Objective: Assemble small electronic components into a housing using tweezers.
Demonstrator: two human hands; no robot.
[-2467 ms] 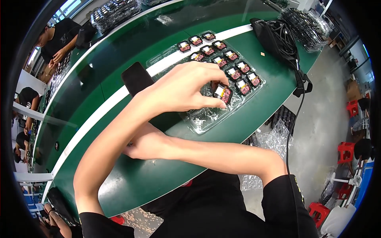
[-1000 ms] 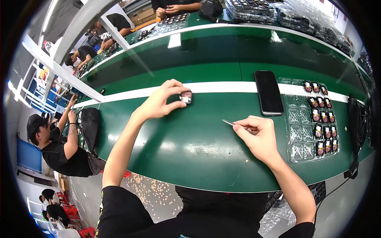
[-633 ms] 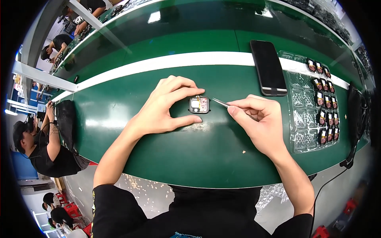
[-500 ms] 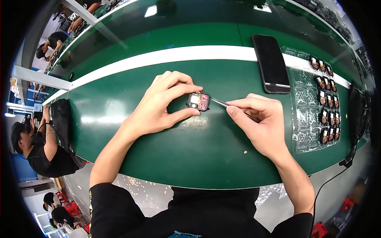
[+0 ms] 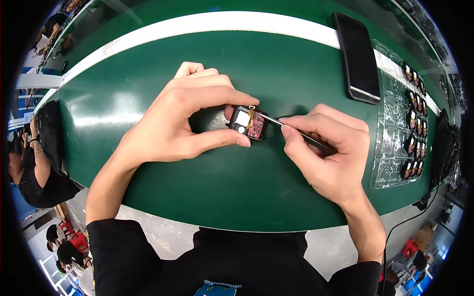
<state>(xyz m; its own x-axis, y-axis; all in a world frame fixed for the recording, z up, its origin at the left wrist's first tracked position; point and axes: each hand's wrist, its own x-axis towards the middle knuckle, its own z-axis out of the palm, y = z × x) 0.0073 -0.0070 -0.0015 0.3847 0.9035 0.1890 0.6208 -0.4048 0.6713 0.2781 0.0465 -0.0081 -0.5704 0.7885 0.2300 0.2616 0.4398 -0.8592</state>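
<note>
My left hand (image 5: 182, 118) pinches a small black module (image 5: 248, 123) between thumb and forefinger, just above the green table mat (image 5: 148, 98). The module shows a red circuit board and a pale square part. My right hand (image 5: 328, 153) grips thin metal tweezers (image 5: 291, 130), whose tip touches the module's right edge. Both forearms come in from the lower edge.
A black phone (image 5: 356, 56) lies face up at the upper right. Beside it, a clear plastic tray (image 5: 395, 143) holds several similar small modules along its right side. A black cable bundle (image 5: 447, 148) sits at the far right. Another person (image 5: 34, 172) sits at the left.
My left hand carried the module from the tray to the middle of the mat. My right hand brought the tweezers up to it, and the view has closed in on both hands.
</note>
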